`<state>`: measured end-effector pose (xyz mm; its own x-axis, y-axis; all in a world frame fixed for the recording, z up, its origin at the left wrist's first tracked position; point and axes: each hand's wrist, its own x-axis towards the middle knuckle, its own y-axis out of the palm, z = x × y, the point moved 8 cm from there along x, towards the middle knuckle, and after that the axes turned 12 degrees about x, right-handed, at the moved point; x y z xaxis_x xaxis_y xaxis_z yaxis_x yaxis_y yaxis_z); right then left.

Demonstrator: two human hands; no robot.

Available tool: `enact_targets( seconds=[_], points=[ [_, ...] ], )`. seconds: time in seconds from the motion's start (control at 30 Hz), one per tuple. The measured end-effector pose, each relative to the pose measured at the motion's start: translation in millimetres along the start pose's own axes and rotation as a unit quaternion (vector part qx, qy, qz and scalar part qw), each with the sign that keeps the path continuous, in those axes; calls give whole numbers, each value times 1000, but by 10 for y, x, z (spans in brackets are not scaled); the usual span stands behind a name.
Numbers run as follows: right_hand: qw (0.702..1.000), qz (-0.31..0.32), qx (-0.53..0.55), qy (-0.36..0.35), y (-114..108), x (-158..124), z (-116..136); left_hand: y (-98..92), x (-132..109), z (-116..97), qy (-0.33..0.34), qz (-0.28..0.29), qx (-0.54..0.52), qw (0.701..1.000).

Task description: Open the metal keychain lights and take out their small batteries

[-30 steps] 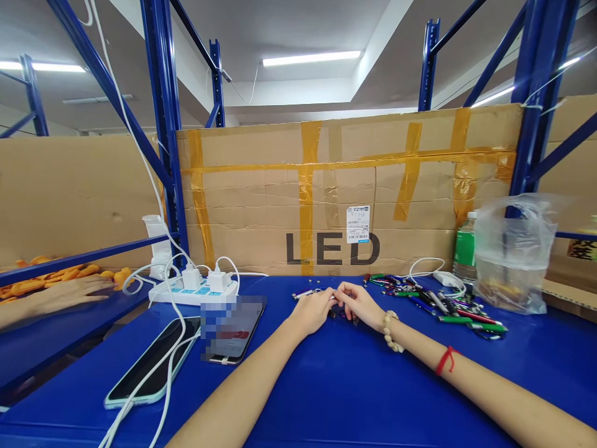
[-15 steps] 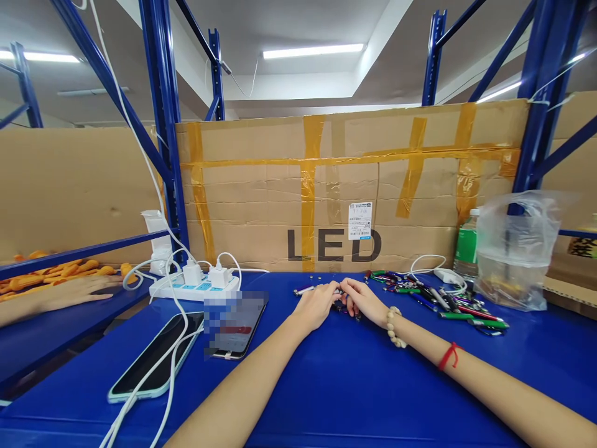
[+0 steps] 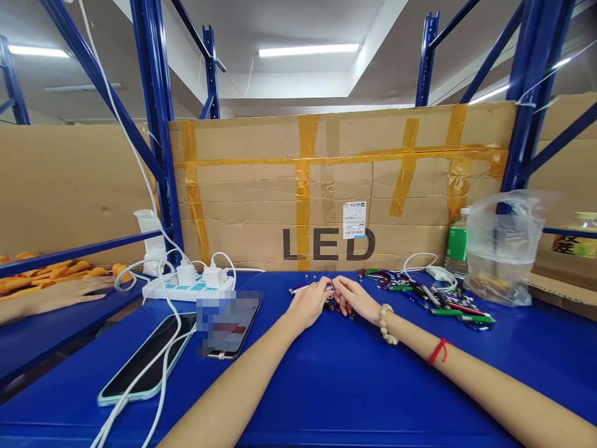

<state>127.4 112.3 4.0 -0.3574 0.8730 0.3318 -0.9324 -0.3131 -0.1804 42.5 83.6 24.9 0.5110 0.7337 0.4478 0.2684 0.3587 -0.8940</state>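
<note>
My left hand (image 3: 308, 305) and my right hand (image 3: 357, 300) meet far out on the blue table (image 3: 326, 386), fingers curled together around a small dark object (image 3: 332, 305) that I cannot make out. A silver pen-like stick (image 3: 298, 289) lies just left of my left hand. A pile of small coloured pen-shaped items (image 3: 429, 298) spreads to the right of my right hand. A bead bracelet (image 3: 386, 323) and a red string (image 3: 437, 351) sit on my right arm.
Two phones (image 3: 140, 367) (image 3: 228, 330) lie at the left on white cables, behind them a white power strip (image 3: 186, 287). A taped cardboard box marked LED (image 3: 326, 186) walls the back. A plastic bag (image 3: 506, 249) and green bottle (image 3: 456, 242) stand right. Another person's hand (image 3: 69, 292) rests at far left.
The view has shifted slightly to the right and down. Both my hands stay together at the same spot on the table, fingers working the small object.
</note>
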Motion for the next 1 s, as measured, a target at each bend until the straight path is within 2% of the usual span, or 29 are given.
enact_targets(
  seconds=[0.27, 0.57, 0.73, 1.0],
  points=[
    [1000, -14, -1, 15, -78, 24, -49, 17, 11, 16, 5, -3, 21, 1000],
    [983, -120, -111, -81, -265, 1, 108, 20, 12, 53, -33, 1, 30, 999],
    [989, -82, -80, -90, -231, 1, 137, 18, 8, 80, -39, 1, 6, 999],
    [994, -63, -49, -71, -270, 14, 146, -29, -2, 9, 18, -25, -41, 999]
  ],
)
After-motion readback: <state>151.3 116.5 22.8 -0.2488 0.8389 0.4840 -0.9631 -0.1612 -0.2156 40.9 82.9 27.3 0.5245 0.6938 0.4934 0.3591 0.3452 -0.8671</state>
